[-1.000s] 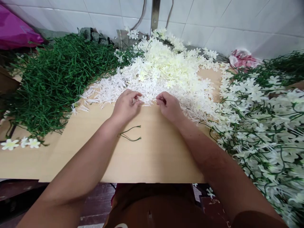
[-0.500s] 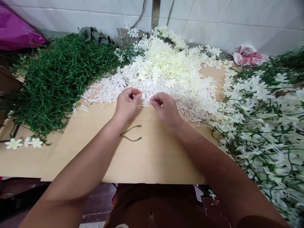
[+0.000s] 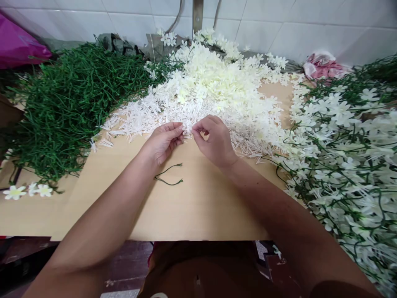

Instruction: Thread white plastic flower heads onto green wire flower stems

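My left hand (image 3: pixel 166 141) pinches a small white artificial flower (image 3: pixel 186 127) between thumb and fingertips. On its other side, my right hand (image 3: pixel 214 140) closes thumb and forefinger at the same flower. Its details blur into the pile of thin white stamens (image 3: pixel 136 114) just behind. A green two-pronged stem (image 3: pixel 169 175) lies on the cardboard (image 3: pixel 186 211) below my hands, touched by neither. Beyond the stamens rises a heap of cream-white flower heads (image 3: pixel 214 78).
At left is a big tangle of green stems (image 3: pixel 74 103), with a few loose flowers (image 3: pixel 18 191) in front. Assembled flowers on stems (image 3: pixel 347 165) crowd the right side. A red-and-white cloth (image 3: pixel 324 66) lies by the tiled wall (image 3: pixel 279 25); a magenta bag (image 3: pixel 18 45) is far left.
My left hand has rolled over so its palm side shows more. The fingertips of both hands have come closer together at the white flower. The view has shifted slightly.
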`<state>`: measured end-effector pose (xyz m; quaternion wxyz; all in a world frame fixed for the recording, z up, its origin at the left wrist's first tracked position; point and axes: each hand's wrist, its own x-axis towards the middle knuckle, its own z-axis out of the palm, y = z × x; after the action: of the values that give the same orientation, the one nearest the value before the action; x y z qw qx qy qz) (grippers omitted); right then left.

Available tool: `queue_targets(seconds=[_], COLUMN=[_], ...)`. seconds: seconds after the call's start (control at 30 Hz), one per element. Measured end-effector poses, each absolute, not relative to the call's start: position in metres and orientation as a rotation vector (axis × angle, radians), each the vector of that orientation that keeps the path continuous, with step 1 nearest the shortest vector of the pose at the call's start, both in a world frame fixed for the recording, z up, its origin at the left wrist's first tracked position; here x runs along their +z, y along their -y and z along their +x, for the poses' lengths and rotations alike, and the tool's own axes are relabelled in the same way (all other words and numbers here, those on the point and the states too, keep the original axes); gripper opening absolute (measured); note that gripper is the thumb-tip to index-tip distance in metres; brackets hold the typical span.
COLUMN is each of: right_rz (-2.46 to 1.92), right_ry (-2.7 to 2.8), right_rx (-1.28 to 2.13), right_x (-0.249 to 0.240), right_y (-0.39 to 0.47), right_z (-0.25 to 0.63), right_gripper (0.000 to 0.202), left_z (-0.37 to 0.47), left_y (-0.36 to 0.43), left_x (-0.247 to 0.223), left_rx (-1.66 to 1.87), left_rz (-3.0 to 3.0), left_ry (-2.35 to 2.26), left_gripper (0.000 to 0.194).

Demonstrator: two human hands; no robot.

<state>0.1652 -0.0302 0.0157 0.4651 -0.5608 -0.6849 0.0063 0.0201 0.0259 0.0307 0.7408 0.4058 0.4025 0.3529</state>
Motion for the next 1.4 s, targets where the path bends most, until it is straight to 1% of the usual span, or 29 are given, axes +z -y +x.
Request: queue_targets(seconds=[0.23, 0.47, 0.63, 0.73, 0.83, 0.93, 1.03, 1.1, 1.17, 1.27, 1.33, 1.4], right_rz=[-1.412, -1.453, -1.464, -1.368, -1.288, -1.244, -1.232, -1.259, -1.270, -1.166, -1.109, -1.128], right_ry=[1.743, 1.832, 1.896, 1.873, 1.749, 1.674, 1.689, 1.637, 1.518, 1.329, 1.274, 1.256], right_rx=[-0.142, -0.288, -0.327, -0.161, 0.097, 0.287, 0.402, 0.464, 0.605, 1.017, 1.215, 1.200], right_x=[0.011, 0.010, 0.010, 0.010, 0.010, 0.012, 0.017, 0.019, 0.021, 0.017, 0.010, 0.004], right_y=[0.029, 0.032, 0.033, 0.032, 0.033, 0.034, 0.035, 0.036, 0.037, 0.036, 0.032, 0.027], right_z=[0.163, 0.162, 0.157, 0.160, 0.165, 0.167, 0.168, 0.169, 0.171, 0.172, 0.170, 0.167], right_gripper=[0.015, 0.014, 0.014, 0.014, 0.004, 0.011, 0.005, 0.008, 0.010, 0.024, 0.034, 0.037], left_z=[0.021, 0.021, 0.021, 0.018, 0.017, 0.017, 0.012, 0.003, -0.008, -0.019, -0.021, -0.019], left_y=[-0.025, -0.024, -0.022, -0.024, -0.025, -0.025, -0.026, -0.026, -0.025, -0.019, -0.014, -0.011], left_x=[0.029, 0.027, 0.026, 0.025, 0.024, 0.025, 0.033, 0.041, 0.050, 0.056, 0.055, 0.052], left_rx=[0.722, 0.729, 0.718, 0.701, 0.655, 0.632, 0.569, 0.442, 0.243, -0.078, -0.175, -0.163], left_rz=[0.916, 0.961, 1.000, 0.991, 1.044, 1.150, 1.396, 1.679, 1.963, 2.191, 2.271, 2.327], left_ry=[-0.850, -0.871, -0.853, -0.839, -0.809, -0.791, -0.867, -0.966, -1.040, -1.043, -1.094, -1.133], left_gripper=[0.014, 0.022, 0.022, 0.024, 0.026, 0.029, 0.029, 0.026, 0.023, 0.019, 0.011, 0.003])
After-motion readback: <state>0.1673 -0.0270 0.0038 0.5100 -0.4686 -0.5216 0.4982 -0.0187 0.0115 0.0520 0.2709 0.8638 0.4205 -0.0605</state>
